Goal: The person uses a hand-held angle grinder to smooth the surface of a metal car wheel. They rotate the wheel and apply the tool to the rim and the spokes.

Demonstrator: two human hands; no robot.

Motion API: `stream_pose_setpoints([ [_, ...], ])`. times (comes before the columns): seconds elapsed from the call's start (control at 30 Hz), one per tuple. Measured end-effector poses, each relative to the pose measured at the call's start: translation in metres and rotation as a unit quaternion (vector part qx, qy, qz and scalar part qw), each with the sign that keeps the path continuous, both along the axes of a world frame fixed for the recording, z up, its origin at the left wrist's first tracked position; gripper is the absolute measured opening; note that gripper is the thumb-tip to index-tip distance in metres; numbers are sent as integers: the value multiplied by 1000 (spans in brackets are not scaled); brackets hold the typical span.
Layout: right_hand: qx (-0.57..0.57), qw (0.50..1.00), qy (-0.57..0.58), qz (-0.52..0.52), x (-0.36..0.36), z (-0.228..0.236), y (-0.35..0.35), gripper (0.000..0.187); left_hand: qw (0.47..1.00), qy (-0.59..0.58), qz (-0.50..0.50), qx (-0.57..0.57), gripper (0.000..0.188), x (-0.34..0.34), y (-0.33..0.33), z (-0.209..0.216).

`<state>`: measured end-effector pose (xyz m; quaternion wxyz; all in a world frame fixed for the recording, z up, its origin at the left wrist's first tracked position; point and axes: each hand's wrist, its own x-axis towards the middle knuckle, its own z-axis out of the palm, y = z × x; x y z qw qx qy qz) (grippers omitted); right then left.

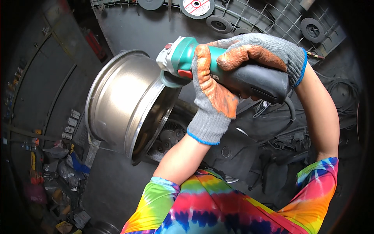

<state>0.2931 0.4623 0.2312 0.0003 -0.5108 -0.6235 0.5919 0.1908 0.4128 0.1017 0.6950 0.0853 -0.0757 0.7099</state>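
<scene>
Both my hands, in grey knit gloves with orange coated palms and blue cuffs, grip a green and black angle grinder. My left hand wraps round the green front part near the head. Farther back, my right hand lies over the top of the body with its fingers curled. At the silver gear head, the grinder's disc is at the upper edge of a metal wheel rim; I cannot tell whether they touch. The rim stands tilted on its side, bare and shiny, and its open face is turned right.
Abrasive discs hang on a wire grid at the back. Cables lie coiled at the right. A round finned metal part sits behind the wheel rim. Bags and boxes crowd the lower left.
</scene>
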Motion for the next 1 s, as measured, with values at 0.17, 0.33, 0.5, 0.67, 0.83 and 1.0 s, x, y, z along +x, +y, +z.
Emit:
stream_pose_setpoints([
  [0.17,14,996,57,69,-5,-6,-5,58,999,-24,-28,30,56,-5,-12,-1],
  [0.33,77,975,120,169,-17,-7,-19,78,999,-16,-31,1,64,-8,-39,-4],
  [0.5,124,958,155,209,-14,-13,-15,51,998,-67,4,-20,59,-1,-26,-9],
  [0.67,14,991,55,120,-14,9,-22,53,999,-11,22,-31,55,-5,-26,0],
  [0.83,151,959,116,209,-20,-7,-26,53,996,54,58,-34,62,-10,-50,6],
  [1.0,163,953,78,243,-30,-2,-33,55,996,-63,28,-51,71,-9,-55,3],
])
